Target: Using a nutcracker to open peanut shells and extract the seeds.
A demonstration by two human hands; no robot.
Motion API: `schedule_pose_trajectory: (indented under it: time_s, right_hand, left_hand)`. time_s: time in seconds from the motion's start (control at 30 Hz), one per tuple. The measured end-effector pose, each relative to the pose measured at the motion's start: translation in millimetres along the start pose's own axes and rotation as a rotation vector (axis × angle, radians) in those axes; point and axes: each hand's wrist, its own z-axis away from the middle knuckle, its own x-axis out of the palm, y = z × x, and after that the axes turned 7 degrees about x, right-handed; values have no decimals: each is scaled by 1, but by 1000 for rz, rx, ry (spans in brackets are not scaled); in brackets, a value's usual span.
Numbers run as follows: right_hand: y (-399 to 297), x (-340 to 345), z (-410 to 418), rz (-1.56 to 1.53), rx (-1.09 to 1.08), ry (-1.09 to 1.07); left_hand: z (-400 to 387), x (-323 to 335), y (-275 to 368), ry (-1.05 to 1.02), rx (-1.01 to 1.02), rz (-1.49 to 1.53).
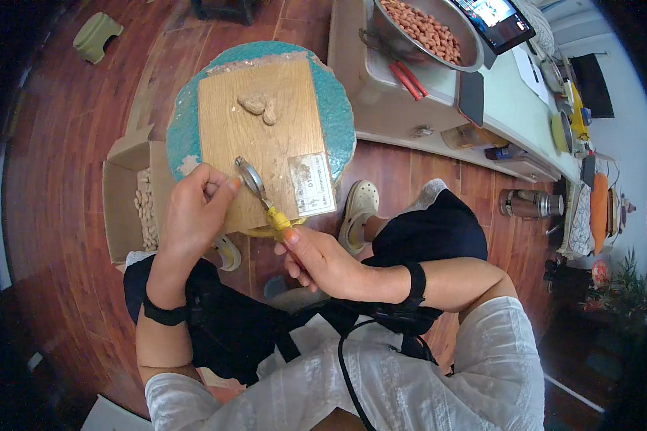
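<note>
My right hand (323,264) grips a plier-like tool (253,180) with metal jaws and yellow wrapping on its neck. Its jaws point away from me over a wooden board (269,145). Close to the left of the jaws is my left hand (197,207), thumb and forefinger drawn together; whether something small sits between them is hidden. Farther up the board lie a few unshelled peanuts (253,104), touching one another. A printed label (312,184) is stuck to the board's near right corner.
The board rests on a round teal top (337,108). At left stands an open cardboard box (129,188) containing unshelled peanuts (146,207). A steel bowl (472,56) of reddish peanut kernels (423,29), red handles (408,81) and a lit screen device (496,19) occupy the cabinet.
</note>
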Motion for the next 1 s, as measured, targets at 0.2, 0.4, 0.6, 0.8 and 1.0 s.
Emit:
schedule_pose_trajectory:
  time_s: [0.2,0.4,0.6,0.8,1.0]
  right_hand:
    - [0,2,0,21,-11,20]
    - [0,4,-1,56,-39,70]
    - [-1,3,-3,99,-61,72]
    - [0,3,-4,99,-75,58]
    - [-8,5,0,96,-95,94]
  left_hand:
    - [0,-3,1,-58,-38,-5]
    - [2,-5,7,-48,-65,-56]
    - [1,-7,13,21,-146,-149]
    - [-1,-1,-10,46,44,54]
    - [-4,-6,-4,-19,-57,8]
